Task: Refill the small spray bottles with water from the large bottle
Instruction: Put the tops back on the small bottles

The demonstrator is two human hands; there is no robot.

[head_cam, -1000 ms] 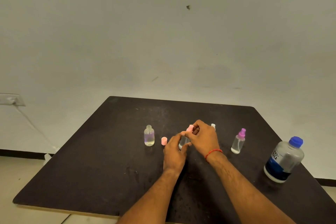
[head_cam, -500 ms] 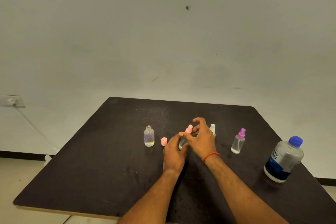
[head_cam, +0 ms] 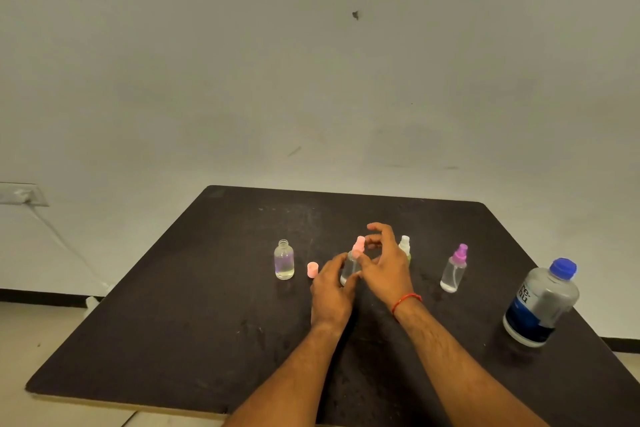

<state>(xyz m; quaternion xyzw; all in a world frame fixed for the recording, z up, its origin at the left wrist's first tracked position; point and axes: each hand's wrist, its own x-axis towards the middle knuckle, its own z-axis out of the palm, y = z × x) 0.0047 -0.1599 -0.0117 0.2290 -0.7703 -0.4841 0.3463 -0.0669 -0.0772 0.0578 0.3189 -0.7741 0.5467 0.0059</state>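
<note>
Left hand (head_cam: 332,291) is gripping the pink bottle (head_cam: 349,269) round its body. It is keeping the bottle upright on the counter (head_cam: 207,322), mid-surface, likely bracing it so the top can turn. Right hand (head_cam: 386,267) is curling over the sprayer (head_cam: 360,243), thumb and fingers pinching at its collar, index finger lifting free above. Judging by that, the sprayer is being twisted, but I can't tell whether on or off. Water level in the pink bottle is hiding behind the fingers.

Open bottle (head_cam: 284,260) is standing capless at 9 o'clock of the 2 hands and looking mostly full of clear liquid. Cap (head_cam: 312,269) is sitting between it and the left hand, probably parked there for filling. White bottle (head_cam: 404,246) is standing at 2 o'clock, just behind the right hand, sprayer on, contents unreadable. Purple bottle (head_cam: 454,269) is standing at 3 o'clock, sprayer on, holding only a little water at the bottom. Large bottle (head_cam: 540,305) is waiting at 4 o'clock, well apart near the counter edge, blue cap on, level unclear. Nothing is being poured.
</note>
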